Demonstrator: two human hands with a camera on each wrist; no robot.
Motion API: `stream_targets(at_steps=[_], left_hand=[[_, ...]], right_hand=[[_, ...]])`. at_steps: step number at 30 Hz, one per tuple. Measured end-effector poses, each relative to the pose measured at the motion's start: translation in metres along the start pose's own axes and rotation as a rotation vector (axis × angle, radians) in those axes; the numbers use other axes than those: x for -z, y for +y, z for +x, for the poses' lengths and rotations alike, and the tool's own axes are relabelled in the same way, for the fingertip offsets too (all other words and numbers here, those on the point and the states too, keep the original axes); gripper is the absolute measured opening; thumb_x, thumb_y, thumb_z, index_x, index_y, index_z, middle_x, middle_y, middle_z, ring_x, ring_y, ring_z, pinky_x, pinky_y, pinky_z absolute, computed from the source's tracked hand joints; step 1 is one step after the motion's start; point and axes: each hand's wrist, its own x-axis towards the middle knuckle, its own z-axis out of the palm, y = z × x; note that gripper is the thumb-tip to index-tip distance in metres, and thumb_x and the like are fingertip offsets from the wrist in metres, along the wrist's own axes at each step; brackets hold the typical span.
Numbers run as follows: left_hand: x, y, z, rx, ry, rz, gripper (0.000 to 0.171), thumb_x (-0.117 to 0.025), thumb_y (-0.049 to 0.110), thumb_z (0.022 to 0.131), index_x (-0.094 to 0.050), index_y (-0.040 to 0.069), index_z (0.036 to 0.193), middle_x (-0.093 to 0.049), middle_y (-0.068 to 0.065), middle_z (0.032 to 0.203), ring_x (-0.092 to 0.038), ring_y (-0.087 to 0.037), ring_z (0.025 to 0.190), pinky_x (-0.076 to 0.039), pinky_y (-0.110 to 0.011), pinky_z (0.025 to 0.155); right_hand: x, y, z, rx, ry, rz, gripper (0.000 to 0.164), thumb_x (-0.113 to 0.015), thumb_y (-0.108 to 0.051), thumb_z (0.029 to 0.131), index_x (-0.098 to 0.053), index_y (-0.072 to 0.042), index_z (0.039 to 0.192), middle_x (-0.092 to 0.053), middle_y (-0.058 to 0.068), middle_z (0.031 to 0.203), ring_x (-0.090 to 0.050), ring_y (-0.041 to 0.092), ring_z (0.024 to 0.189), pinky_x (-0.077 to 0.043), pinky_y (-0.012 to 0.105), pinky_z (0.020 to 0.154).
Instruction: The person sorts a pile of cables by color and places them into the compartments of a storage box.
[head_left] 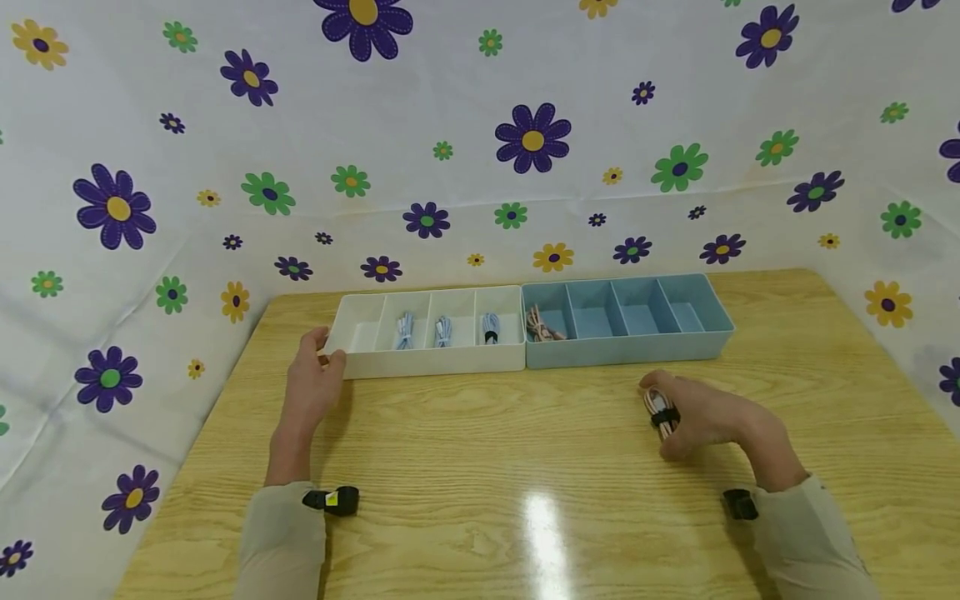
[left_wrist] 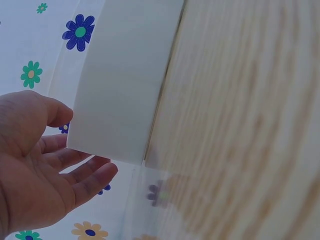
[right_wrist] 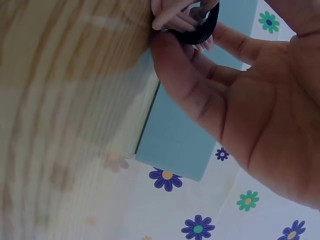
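My left hand (head_left: 313,375) rests at the left end of a white divided box (head_left: 435,363), its fingers loosely bent against the end wall and the thumb near the front corner. The left wrist view shows this hand (left_wrist: 45,165) beside the box's front face (left_wrist: 125,75). Between thumb and fingers, my right hand (head_left: 708,412) pinches a coiled pink cable (head_left: 662,412) bound with a black strap, in front of a blue divided box (head_left: 630,350). In the right wrist view the cable (right_wrist: 172,15) is partly cut off by the top edge.
Bundled light-blue cables sit in three white compartments: one bundle (head_left: 405,330), another (head_left: 443,332), and one with a black strap (head_left: 491,327). A pink cable (head_left: 542,325) lies in the blue box's leftmost compartment. Both boxes stand end to end on a wooden table (head_left: 450,467), before a flowered cloth (head_left: 450,108).
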Motion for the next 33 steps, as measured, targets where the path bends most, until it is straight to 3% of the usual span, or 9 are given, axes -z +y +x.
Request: stream_targets(at_steps=[5,9,13,16,20,24,33], left_hand=[[0.001,0.0,-0.001,-0.004,0.0,0.002,0.058,-0.037,0.022,0.105,-0.019,-0.002,0.155,-0.03,-0.026,0.155,-0.042,-0.043,0.13,-0.042,-0.054,0.1],[0.002,0.0,-0.002,0.005,-0.011,-0.002,0.058,-0.036,0.024,0.105,-0.019,-0.001,0.155,-0.029,-0.026,0.156,-0.041,-0.043,0.131,-0.042,-0.054,0.1],[0.002,-0.001,-0.002,0.015,-0.017,-0.002,0.058,-0.036,0.025,0.106,-0.02,0.0,0.155,-0.029,-0.025,0.156,-0.041,-0.043,0.131,-0.042,-0.053,0.1],[0.002,-0.001,-0.002,0.01,-0.014,0.001,0.057,-0.037,0.025,0.106,-0.021,0.0,0.155,-0.03,-0.024,0.156,-0.041,-0.042,0.13,-0.042,-0.053,0.1],[0.002,-0.001,-0.002,0.007,-0.009,-0.001,0.057,-0.037,0.025,0.106,-0.022,0.0,0.155,-0.031,-0.025,0.155,-0.041,-0.043,0.13,-0.042,-0.053,0.1],[0.003,0.0,-0.001,0.013,-0.011,-0.005,0.057,-0.037,0.024,0.106,-0.021,0.0,0.155,-0.03,-0.024,0.156,-0.041,-0.043,0.131,-0.042,-0.054,0.1],[0.003,-0.001,-0.002,0.017,-0.023,0.01,0.058,-0.038,0.024,0.106,-0.02,-0.001,0.155,-0.028,-0.025,0.156,-0.04,-0.044,0.132,-0.042,-0.055,0.101]], right_hand=[[0.004,0.004,-0.002,0.061,-0.009,0.056,0.087,-0.08,-0.005,0.072,-0.034,-0.004,0.146,-0.049,0.018,0.123,-0.05,0.024,0.089,-0.046,0.034,0.068],[0.007,0.011,-0.001,0.114,-0.024,0.091,0.083,-0.072,0.003,0.073,-0.035,-0.006,0.146,-0.05,0.019,0.12,-0.048,0.02,0.076,-0.045,0.031,0.06],[0.007,0.016,0.001,0.088,-0.03,0.166,0.081,-0.057,0.012,0.074,-0.035,-0.007,0.149,-0.05,0.021,0.115,-0.045,0.017,0.061,-0.043,0.031,0.051],[0.008,0.019,0.002,0.056,-0.002,0.2,0.081,-0.05,0.015,0.077,-0.032,-0.007,0.153,-0.05,0.018,0.101,-0.043,0.017,0.057,-0.042,0.031,0.049],[0.009,0.021,0.004,0.074,0.079,0.16,0.076,-0.054,0.011,0.082,-0.03,-0.004,0.153,-0.057,0.018,0.102,-0.049,0.018,0.065,-0.044,0.03,0.054],[0.01,0.022,0.004,0.098,0.136,0.155,0.072,-0.058,0.005,0.086,-0.03,0.0,0.152,-0.059,0.028,0.123,-0.057,0.021,0.078,-0.049,0.032,0.06],[0.011,0.025,0.004,0.172,0.118,0.308,0.056,-0.061,-0.001,0.095,-0.045,-0.004,0.148,-0.056,0.03,0.131,-0.066,0.025,0.098,-0.058,0.035,0.07]])
